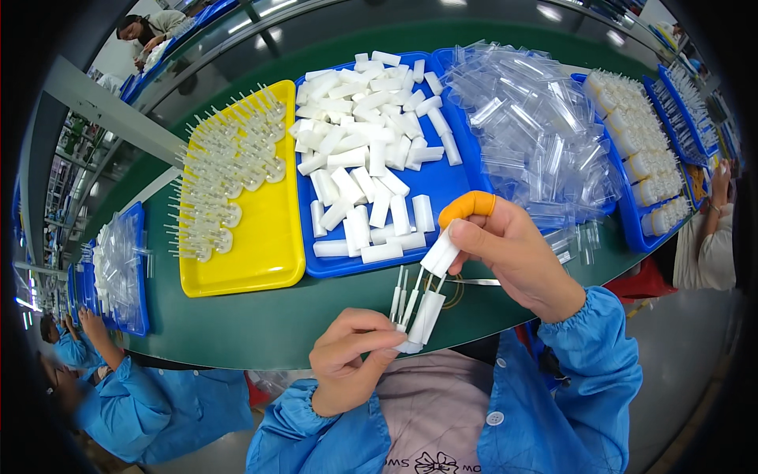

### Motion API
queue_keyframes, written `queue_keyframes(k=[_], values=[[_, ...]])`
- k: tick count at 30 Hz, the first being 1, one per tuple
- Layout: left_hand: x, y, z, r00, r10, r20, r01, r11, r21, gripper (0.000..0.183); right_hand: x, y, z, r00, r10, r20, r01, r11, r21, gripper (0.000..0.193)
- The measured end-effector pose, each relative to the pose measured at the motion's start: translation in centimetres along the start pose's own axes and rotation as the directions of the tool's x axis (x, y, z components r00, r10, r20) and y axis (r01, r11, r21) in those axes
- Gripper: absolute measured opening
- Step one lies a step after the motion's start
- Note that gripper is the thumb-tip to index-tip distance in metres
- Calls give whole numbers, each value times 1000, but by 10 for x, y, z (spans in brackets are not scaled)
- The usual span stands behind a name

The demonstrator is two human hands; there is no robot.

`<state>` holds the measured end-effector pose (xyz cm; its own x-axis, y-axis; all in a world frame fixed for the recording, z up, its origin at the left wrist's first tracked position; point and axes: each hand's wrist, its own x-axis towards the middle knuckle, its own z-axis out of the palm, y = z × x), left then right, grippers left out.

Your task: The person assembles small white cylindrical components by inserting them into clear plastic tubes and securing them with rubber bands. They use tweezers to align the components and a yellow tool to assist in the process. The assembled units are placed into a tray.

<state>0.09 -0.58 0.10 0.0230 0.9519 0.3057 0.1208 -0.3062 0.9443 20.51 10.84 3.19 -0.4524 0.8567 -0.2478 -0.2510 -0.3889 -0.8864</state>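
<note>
In my left hand (347, 355), thumb and fingers pinch a small white round base (409, 346) with several thin pins standing up from it. One white block (426, 316) sits low on that base, beside bare pins. My right hand (525, 253) wears an orange finger cot (467, 207) on one finger. Its thumb and finger grip a second white block (439, 254), tilted above the base, with the tops of two pins at its lower end. Whether the pins enter this block I cannot tell.
A yellow tray (245, 286) holds several pinned bases. Blue trays hold white blocks (347, 186), clear plastic sleeves (537, 126) and rows of white-and-cream pieces (647, 158). A thin metal tool (478, 282) lies on the green table (237, 332). Co-workers sit left, right and across.
</note>
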Motion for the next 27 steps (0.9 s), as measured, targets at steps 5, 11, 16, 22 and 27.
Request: queue_keyframes(k=[5, 11, 16, 22, 27], values=[[4, 3, 2, 999, 10, 48, -14, 997, 73, 25, -2, 4, 1, 1000, -21, -21, 22, 999, 30, 27], [6, 0, 2, 997, 37, 62, -42, 996, 82, 23, 0, 4, -3, 999, -31, -42, 31, 1000, 3, 26], [7, 1, 1, 998, 14, 62, -19, 996, 85, 23, -7, 8, 4, 996, -52, 74, 63, 984, -166, 20], [4, 0, 0, 998, 70, 4, -70, 994, 89, 27, -19, 4, 3, 969, -177, 174, 243, 817, -523, 13], [6, -4, 3, 994, 38, 104, -46, 996, 72, 30, -28, 5, 15, 949, -222, 223, 311, 771, -556, 13]])
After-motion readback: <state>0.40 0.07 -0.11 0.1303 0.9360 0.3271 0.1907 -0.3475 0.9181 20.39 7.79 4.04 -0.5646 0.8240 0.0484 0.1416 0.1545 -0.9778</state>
